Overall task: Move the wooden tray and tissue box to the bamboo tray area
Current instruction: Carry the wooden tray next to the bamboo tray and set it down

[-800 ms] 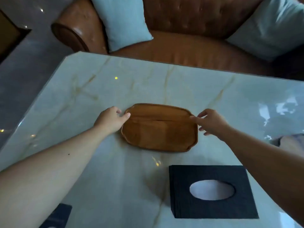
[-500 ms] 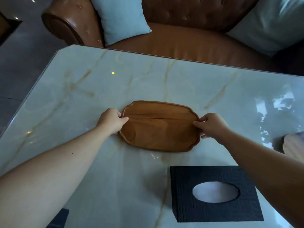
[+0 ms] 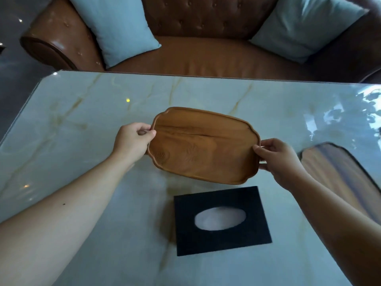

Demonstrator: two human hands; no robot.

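Head view: both hands hold the wooden tray (image 3: pixel 203 146) above the marble bench (image 3: pixel 82 112), the left hand (image 3: pixel 132 141) pinching its left short end and the right hand (image 3: pixel 278 159) pinching its right short end, each grip closed on the rim. The tray's long axis runs left to right between the hands, its right end tipped slightly nearer the camera. At the right edge lies the bamboo tray (image 3: pixel 338 176), just beyond the right hand, so that hand is the nearer one and the carry likely goes rightward. A black tissue box (image 3: pixel 221 220) sits on the bench below the lifted tray, untouched, nearer the person. A leather sofa (image 3: pixel 206 58) with blue cushions stands behind.
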